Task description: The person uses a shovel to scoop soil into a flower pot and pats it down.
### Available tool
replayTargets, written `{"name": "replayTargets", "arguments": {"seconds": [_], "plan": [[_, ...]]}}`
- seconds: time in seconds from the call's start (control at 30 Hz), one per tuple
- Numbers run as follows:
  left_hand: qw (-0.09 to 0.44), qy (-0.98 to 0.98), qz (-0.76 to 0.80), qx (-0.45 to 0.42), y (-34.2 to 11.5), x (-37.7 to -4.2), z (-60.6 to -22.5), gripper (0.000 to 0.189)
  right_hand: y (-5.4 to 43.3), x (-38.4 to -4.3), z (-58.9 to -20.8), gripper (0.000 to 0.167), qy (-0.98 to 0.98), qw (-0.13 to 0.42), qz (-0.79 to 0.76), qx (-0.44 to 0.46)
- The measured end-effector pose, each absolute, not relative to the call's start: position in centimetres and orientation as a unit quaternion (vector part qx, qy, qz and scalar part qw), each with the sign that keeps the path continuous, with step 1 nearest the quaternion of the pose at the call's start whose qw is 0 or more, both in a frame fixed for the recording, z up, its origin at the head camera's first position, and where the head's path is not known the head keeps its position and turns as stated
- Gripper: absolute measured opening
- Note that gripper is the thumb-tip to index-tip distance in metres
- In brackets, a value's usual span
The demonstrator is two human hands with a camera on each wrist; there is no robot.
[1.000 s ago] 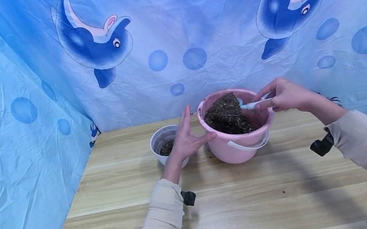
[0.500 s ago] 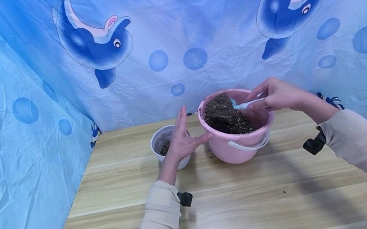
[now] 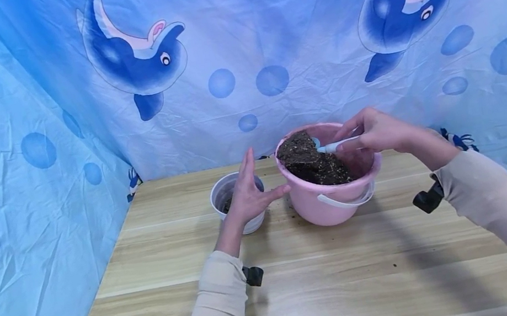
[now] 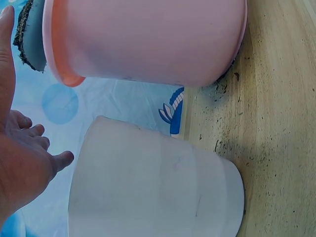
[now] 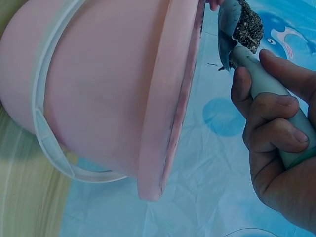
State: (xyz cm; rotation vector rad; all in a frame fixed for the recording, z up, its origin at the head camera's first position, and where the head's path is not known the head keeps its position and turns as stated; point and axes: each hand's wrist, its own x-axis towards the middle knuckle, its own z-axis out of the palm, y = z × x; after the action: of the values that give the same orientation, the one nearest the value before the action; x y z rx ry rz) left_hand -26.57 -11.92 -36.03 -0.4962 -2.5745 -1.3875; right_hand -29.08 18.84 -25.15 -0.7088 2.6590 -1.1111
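My right hand (image 3: pixel 376 132) grips the light blue handle of a garden trowel (image 5: pixel 266 81), fingers curled round it. Dark potting soil (image 5: pixel 248 30) is heaped on the trowel's blade, above the rim of a pink bucket (image 3: pixel 324 208). More soil lies inside the bucket. To its left stands a white plastic pot (image 3: pixel 253 224) with some soil in it. My left hand (image 3: pixel 247 199) is spread between pot and bucket, overlapping the pot's rim in the head view. Its thumb points toward the bucket's rim, and it holds nothing.
Pot and bucket stand near the far edge of a wooden table (image 3: pixel 336 289). A white carrying handle (image 3: pixel 346 201) hangs down the bucket's front. Soil crumbs (image 4: pixel 222 148) are scattered between the containers. Blue dolphin-print cloth (image 3: pixel 234 44) hangs behind and at the left.
The loaded trowel has moved left across the bucket toward its left rim, with my right hand following. My left hand has shifted slightly left, its thumb drawing back from the bucket's rim.
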Motion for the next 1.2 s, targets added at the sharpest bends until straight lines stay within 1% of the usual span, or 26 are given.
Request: {"name": "replayTargets", "arguments": {"seconds": [0.23,0.47,0.67,1.07,1.2], "plan": [[0.087,-0.862,-0.471,-0.164,-12.4,-26.4,-36.1,0.125,18.0,-29.1,-25.1,0.026,0.889,0.077,-0.379,-0.246],[0.091,-0.867,-0.464,-0.158,-13.0,-26.2,-36.1,0.126,17.3,-29.2,-25.0,0.030,0.891,0.077,-0.366,-0.256],[0.091,-0.869,-0.461,-0.153,-13.5,-26.1,-36.1,0.128,16.7,-29.3,-25.0,0.026,0.890,0.075,-0.358,-0.273],[0.095,-0.870,-0.461,-0.145,-14.4,-25.8,-36.3,0.124,15.2,-29.3,-25.0,0.027,0.884,0.089,-0.357,-0.288],[0.097,-0.868,-0.464,-0.148,-14.7,-25.6,-36.2,0.124,14.6,-29.6,-25.2,0.024,0.883,0.070,-0.344,-0.311]]}}
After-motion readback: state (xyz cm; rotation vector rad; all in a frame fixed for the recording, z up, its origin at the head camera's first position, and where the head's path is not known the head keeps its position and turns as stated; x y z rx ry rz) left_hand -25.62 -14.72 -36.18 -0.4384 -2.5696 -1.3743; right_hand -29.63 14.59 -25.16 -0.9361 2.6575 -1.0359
